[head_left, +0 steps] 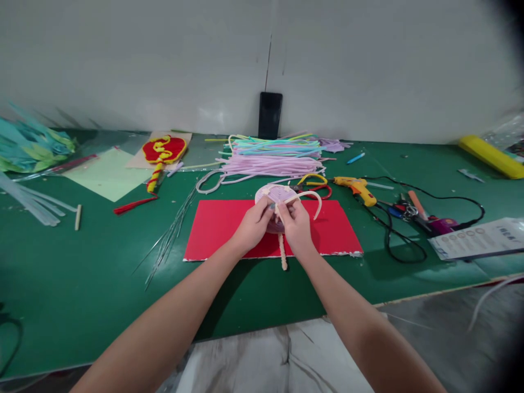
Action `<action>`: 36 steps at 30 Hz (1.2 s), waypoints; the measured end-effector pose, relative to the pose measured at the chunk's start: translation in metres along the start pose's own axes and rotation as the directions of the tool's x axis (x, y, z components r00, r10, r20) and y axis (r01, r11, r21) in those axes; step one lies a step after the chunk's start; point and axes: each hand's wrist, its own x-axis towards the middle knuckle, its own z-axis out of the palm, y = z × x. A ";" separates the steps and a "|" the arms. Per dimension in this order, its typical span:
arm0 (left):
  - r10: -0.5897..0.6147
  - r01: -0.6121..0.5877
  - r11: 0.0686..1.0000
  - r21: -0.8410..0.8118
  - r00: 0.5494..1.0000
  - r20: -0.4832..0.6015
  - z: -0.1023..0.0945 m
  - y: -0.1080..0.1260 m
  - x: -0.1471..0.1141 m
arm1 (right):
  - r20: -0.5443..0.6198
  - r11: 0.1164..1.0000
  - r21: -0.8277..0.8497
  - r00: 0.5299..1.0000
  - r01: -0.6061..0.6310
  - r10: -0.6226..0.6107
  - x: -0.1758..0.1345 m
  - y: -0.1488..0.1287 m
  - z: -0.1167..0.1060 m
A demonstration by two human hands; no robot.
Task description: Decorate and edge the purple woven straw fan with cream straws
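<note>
Over a red board [221, 229], a round lilac hand fan [278, 192] built from pipe cleaners sits between my two hands. Its cream twisted handle [283, 254] points toward me, past the board's near edge. My left hand [256, 221] is closed on the fan's left side, thumb and fingers pinched near the middle. Pinched at the centre, my right hand [295, 221] grips a cream pipe cleaner [316, 197], whose free end curves out to the right. The fingertips meet closely and hide part of the fan's face.
Behind the board lie bundled pipe cleaners [272, 164] and red-yellow pliers [317, 183]. A glue gun [356, 188] with its black cord is at right. Thin wires [174, 234] and a red-yellow fan [164, 150] lie left. A phone [270, 114] leans on the wall.
</note>
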 end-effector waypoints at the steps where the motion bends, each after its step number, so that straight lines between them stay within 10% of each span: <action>1: -0.004 0.004 0.999 0.033 1.000 0.001 0.000 0.000 0.000 | 0.000 1.000 -0.010 1.000 -0.001 0.001 0.000 0.000 0.000; 20: 0.031 -0.017 0.721 0.692 0.999 -0.008 -0.012 0.014 -0.005 | 0.019 0.902 -0.388 0.980 0.188 -0.196 -0.005 -0.001 -0.003; 36: 0.006 -0.003 0.715 0.699 1.000 -0.001 -0.007 0.014 -0.005 | 0.003 0.944 -0.298 0.989 0.142 -0.148 -0.002 0.006 -0.004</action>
